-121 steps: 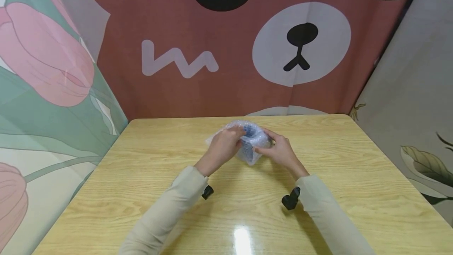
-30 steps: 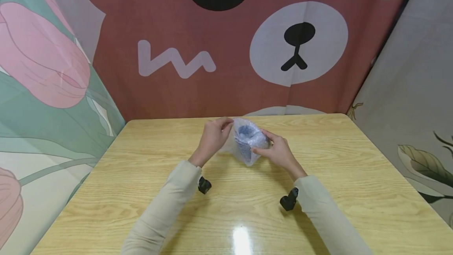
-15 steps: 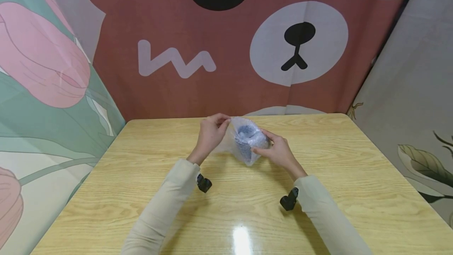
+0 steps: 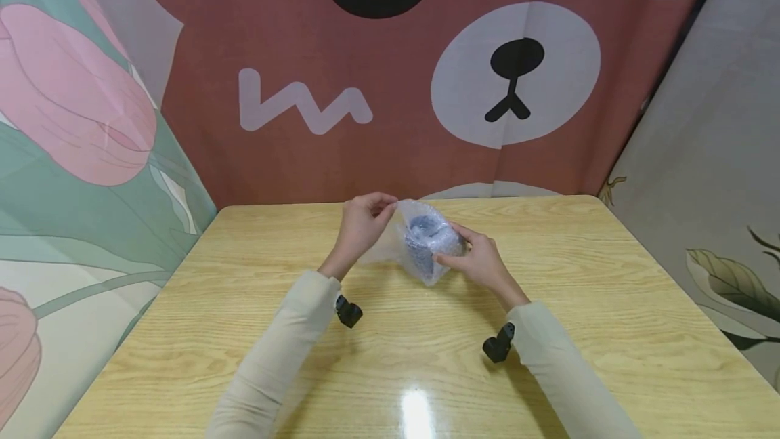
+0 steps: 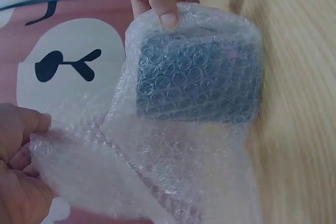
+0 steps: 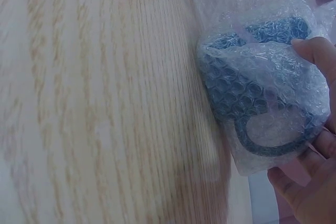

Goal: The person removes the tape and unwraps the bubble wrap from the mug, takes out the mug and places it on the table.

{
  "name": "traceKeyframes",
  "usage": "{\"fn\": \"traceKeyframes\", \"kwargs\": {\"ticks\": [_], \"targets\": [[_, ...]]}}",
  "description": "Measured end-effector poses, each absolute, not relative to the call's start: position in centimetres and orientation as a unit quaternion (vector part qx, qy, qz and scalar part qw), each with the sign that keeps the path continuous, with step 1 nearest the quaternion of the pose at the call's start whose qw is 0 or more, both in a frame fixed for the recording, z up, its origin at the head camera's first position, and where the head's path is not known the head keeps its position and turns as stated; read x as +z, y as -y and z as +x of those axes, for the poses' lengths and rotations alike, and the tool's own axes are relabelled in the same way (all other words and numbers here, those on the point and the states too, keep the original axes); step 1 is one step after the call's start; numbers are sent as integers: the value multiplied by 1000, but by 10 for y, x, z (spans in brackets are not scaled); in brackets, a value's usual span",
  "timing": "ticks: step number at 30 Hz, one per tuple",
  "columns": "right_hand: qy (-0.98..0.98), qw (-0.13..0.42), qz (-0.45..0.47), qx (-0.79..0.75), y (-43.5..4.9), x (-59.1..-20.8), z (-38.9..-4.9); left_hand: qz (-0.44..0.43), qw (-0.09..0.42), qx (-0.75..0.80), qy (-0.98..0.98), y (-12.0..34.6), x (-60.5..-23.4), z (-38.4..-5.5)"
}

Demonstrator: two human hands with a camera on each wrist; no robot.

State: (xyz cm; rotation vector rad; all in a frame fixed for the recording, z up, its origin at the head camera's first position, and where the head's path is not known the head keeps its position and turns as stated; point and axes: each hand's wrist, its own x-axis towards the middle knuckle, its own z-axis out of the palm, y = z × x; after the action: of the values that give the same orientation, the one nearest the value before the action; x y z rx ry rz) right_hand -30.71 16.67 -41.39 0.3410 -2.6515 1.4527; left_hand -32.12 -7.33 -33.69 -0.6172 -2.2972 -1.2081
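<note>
Fingers [image 5: 39,121] of left hand [image 4: 364,222] nearly closed, pinching loose edge of bubble wrap [image 5: 215,174]; right hand [image 4: 481,259] part-spread, gripping wrapped blue mug [image 5: 199,80]. Mug is near far edge of table [image 4: 609,290], well apart from side edges; wide room toward sleeves [image 4: 274,351]. Can't tell if mug touches table.
</note>
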Motion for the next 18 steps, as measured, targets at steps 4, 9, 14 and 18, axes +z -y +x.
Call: {"fn": "traceKeyframes", "kwargs": {"ticks": [4, 9, 14, 18], "targets": [[870, 44, 110, 478, -167, -413, -306, -255, 241, -394, 849, 72, -332, -320], [871, 43, 114, 476, -167, -413, -306, -301, 265, -326, 856, 71, -325, -315], [871, 39, 116, 475, -166, -412, -305, -327, 265, -256, 870, 69, -318, -312], [871, 40, 116, 476, -166, -412, -305, -349, 242, -195, 884, 65, -314, -309]]}}
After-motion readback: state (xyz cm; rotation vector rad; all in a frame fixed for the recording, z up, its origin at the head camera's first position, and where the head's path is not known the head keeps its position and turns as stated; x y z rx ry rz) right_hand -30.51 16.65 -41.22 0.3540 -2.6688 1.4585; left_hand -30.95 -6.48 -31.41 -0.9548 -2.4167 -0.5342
